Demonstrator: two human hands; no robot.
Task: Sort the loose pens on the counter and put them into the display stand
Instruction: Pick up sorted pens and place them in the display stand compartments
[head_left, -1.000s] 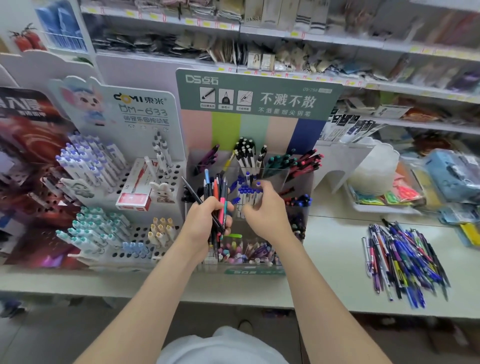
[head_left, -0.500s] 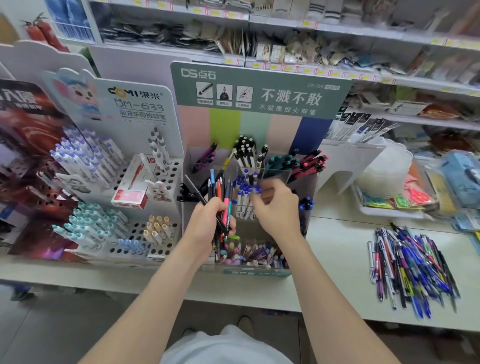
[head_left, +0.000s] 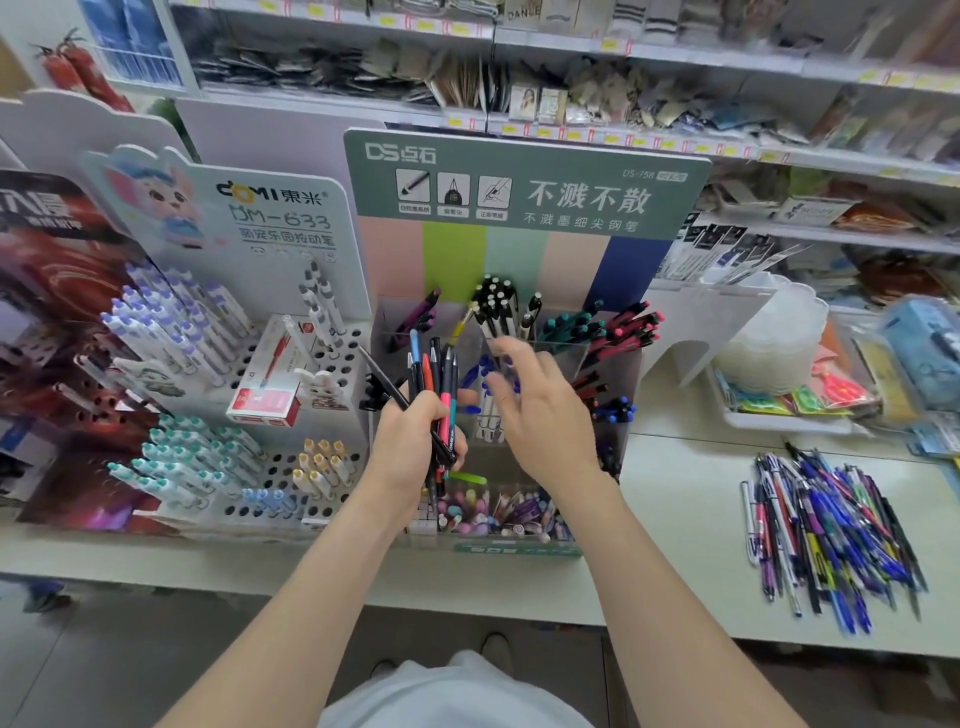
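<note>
Foreground: pale garment at the lower edge of view, two bare forearms reaching up from either side of it.

Left hand: fingers curled tight round a bundle of slim pens in black, blue, orange and pink, held upright in front of the stand's left side. One long black pen juts from the fist to the upper left.

Right hand: holding nothing that can be seen, fingers spread and loosely bent, blurred. It hovers just beside the bundle, over a compartment of white pens with blue caps.

White laminate counter: carries the stands and, well apart to the right, a flat heap of loose pens, mostly blue with purple, pink, black and yellow among them.

Clear acrylic display stand with green header card and pastel striped backboard: on the counter straight ahead. Its front trough holds a jumble of small pastel-coloured pieces, kind not legible. Rear row, left to right: purple pens, black pens with white-dotted ends, teal pens, red-pink pens, all leaning.

White pegboard stand with cartoon header, just left of the acrylic one: white pens with lilac caps at upper left, white pens with teal caps lower down, a red-and-white carton lying on the holes.

Translucent white plastic tub: right of the stand, behind the heap.

Background: white shop shelves with yellow price tags, packed with blurred goods
</note>
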